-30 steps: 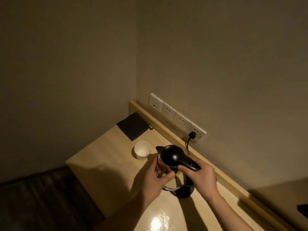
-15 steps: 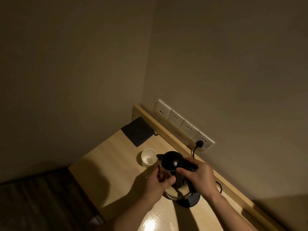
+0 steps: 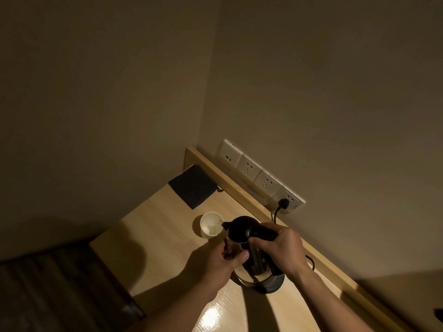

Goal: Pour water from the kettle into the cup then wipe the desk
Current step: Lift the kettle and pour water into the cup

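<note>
A kettle with a black lid [image 3: 242, 229] and shiny metal body is lifted and tipped left, its spout right over the rim of a white cup [image 3: 211, 224] standing on the wooden desk [image 3: 163, 226]. My right hand [image 3: 279, 248] grips the kettle's black handle. My left hand [image 3: 224, 261] presses against the kettle's body from the left side. The kettle's black base [image 3: 272, 285] sits on the desk below it. A dark folded cloth [image 3: 193, 185] lies at the desk's far corner, beyond the cup.
A row of white wall sockets [image 3: 260, 174] runs above the desk's raised back edge, with a black plug [image 3: 284, 202] and cord in the rightmost one. Walls close in the corner. The desk's left edge drops to dark floor [image 3: 52, 288].
The kettle has moved left toward the cup and tilted, so its spout now reaches the cup's rim. Both hands followed with it.
</note>
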`<state>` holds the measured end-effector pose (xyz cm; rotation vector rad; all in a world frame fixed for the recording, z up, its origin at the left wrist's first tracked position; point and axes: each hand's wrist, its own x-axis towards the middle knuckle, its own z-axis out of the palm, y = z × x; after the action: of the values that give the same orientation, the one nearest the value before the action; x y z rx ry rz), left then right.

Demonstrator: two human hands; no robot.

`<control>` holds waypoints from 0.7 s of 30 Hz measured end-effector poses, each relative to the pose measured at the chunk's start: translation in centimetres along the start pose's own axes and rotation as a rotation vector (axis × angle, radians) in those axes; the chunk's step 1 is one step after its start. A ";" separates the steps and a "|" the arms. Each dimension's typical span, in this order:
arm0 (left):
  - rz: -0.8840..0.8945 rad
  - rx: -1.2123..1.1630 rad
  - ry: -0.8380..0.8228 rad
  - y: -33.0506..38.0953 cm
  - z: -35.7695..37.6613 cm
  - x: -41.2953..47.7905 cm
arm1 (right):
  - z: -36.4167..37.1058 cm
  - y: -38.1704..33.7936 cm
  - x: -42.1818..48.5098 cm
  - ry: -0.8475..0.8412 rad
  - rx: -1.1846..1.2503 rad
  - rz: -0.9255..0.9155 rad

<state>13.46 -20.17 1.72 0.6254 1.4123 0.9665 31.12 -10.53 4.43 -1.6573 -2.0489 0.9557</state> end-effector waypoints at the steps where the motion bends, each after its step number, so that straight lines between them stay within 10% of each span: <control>1: -0.005 -0.002 -0.001 0.1 0.0 0.0 | 0.0 -0.2 0.1 -0.003 -0.009 -0.004; 21: -0.055 0.046 0.021 0.3 0.0 -0.4 | -0.2 -2.0 0.6 -0.023 -0.159 -0.016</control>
<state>13.44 -20.36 2.22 0.6088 1.4662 0.9017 29.61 -10.05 5.83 -1.7122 -2.2005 0.8299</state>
